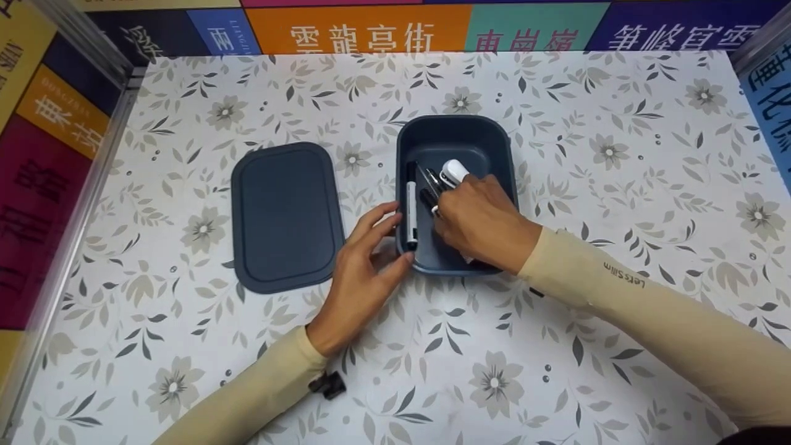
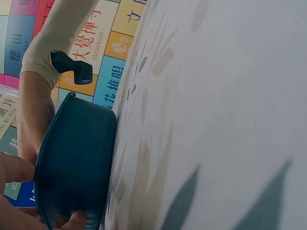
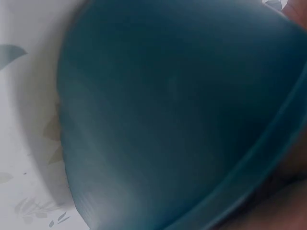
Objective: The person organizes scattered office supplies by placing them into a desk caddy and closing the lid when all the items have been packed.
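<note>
A dark blue open box (image 1: 454, 127) stands on the table. My right hand (image 1: 485, 219) reaches down into it with curled fingers, gripping a bunch of pens (image 1: 434, 179) that point out toward the far left. A white round-ended item (image 1: 455, 169) sticks out beyond the knuckles; its lower part is hidden by the hand. Along the box's left wall lies a white marker with black ends (image 1: 411, 210). My left hand (image 1: 355, 281) touches the box's left side, fingertips on the outer wall and thumb by the near corner. In the left wrist view, fingers (image 2: 76, 221) press the wall.
Left of the box lies its flat dark blue lid (image 1: 287, 216), beside the left hand. A white cloth with a floral print (image 1: 575, 383) covers the table. Colourful panels with lettering (image 1: 364, 31) stand along the back and sides.
</note>
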The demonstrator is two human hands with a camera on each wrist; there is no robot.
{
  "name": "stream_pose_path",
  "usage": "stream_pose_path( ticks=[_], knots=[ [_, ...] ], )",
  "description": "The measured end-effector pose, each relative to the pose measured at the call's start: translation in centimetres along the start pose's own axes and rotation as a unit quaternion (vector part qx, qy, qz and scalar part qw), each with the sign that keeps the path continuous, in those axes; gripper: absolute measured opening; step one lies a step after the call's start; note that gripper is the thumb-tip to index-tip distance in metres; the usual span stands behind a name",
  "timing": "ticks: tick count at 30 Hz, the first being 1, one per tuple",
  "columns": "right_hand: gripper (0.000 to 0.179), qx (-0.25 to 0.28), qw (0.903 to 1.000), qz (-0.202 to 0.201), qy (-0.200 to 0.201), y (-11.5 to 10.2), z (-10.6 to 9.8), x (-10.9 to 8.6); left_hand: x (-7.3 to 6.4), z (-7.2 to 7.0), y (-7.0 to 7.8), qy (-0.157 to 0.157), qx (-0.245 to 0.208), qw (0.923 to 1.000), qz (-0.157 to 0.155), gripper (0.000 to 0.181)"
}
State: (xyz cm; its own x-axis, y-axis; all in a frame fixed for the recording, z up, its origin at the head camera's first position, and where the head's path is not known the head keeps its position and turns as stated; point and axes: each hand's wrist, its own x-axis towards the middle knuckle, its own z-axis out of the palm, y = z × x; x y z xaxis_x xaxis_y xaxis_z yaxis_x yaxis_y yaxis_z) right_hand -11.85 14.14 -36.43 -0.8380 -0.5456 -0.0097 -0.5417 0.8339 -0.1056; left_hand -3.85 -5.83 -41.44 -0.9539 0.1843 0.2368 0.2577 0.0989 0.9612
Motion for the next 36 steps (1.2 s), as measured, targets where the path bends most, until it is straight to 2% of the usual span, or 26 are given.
stream_pose_path(
  ticks=[8, 21, 30, 36],
  knots=[
    [0.033, 0.004, 0.9998, -0.005, 0.02, 0.1, -0.2, 0.0, 0.0, 0.0, 0.0, 0.002, -0.005, 1.0, -0.002, 0.056],
    [0.029, 0.035, 0.9979, -0.011, 0.053, 1.0, -0.4, -1.7, 0.0, 0.0, 0.1, 0.002, -0.004, 1.0, -0.001, 0.056],
    [0.03, 0.066, 0.992, -0.021, 0.105, 1.8, -0.5, -3.5, 0.1, 0.0, 0.3, -0.006, 0.007, 1.0, -0.003, 0.055],
    [0.028, 0.102, 0.9823, -0.033, 0.154, 2.5, -0.7, -5.1, 0.2, 0.0, 0.2, -0.003, 0.013, 0.9999, -0.003, 0.055]
  ],
)
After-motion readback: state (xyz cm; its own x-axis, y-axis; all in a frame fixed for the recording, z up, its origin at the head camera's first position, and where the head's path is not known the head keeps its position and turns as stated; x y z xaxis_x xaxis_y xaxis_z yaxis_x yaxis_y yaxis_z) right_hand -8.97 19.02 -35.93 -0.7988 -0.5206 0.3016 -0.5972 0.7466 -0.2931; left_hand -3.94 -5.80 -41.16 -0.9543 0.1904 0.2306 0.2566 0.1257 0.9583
